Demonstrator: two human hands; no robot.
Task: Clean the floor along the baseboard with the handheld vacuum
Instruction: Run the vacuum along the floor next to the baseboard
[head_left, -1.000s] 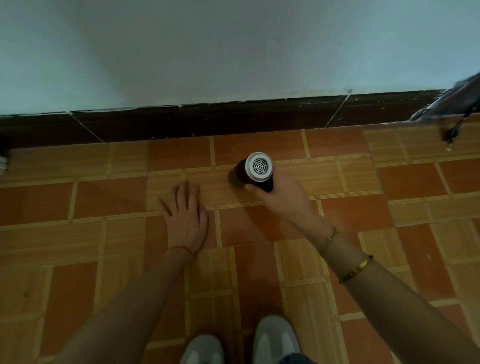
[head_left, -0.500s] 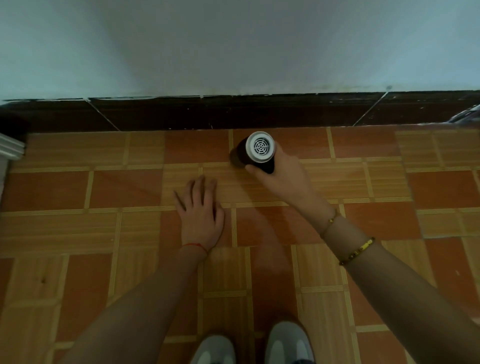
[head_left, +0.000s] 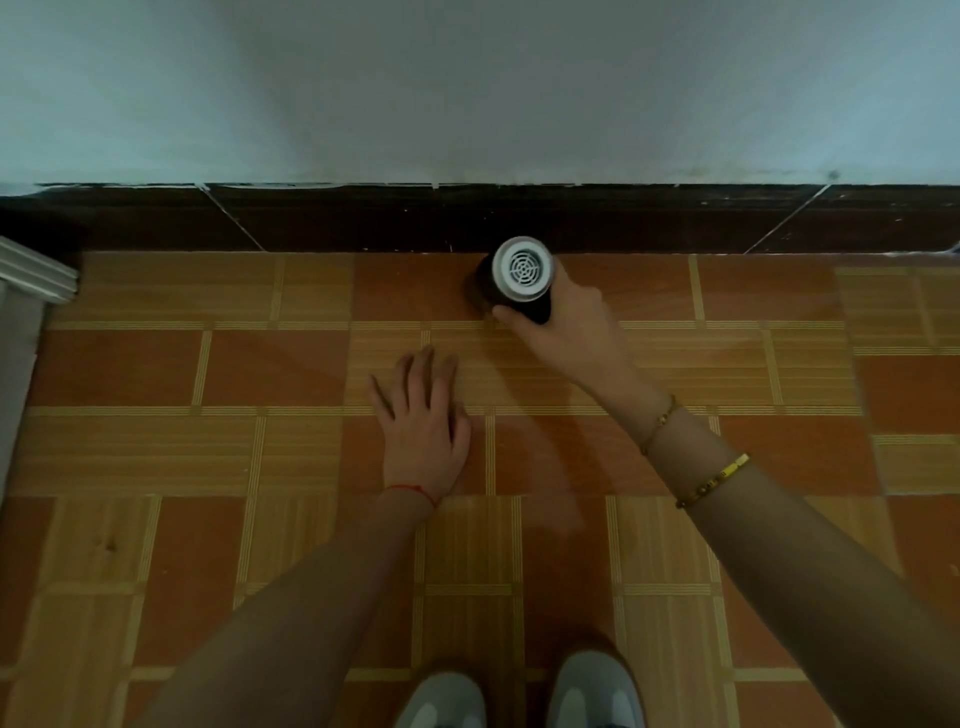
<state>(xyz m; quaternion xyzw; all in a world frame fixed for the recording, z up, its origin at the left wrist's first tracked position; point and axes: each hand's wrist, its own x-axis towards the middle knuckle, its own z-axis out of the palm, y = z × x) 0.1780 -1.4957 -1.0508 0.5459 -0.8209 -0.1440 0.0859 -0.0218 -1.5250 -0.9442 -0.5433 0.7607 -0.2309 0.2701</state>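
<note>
Right hand (head_left: 566, 332) grips vacuum (head_left: 519, 278) — at baseboard (head_left: 363, 221).

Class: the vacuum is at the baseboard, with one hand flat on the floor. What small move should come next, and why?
Probably slide the vacuum sideways along the baseboard, nozzle kept down. The right hand grips it with its far end at the foot of the baseboard, so that spot is covered, while floor along the edge runs on to both sides. The left hand lies flat on the floor, bracing.
</note>
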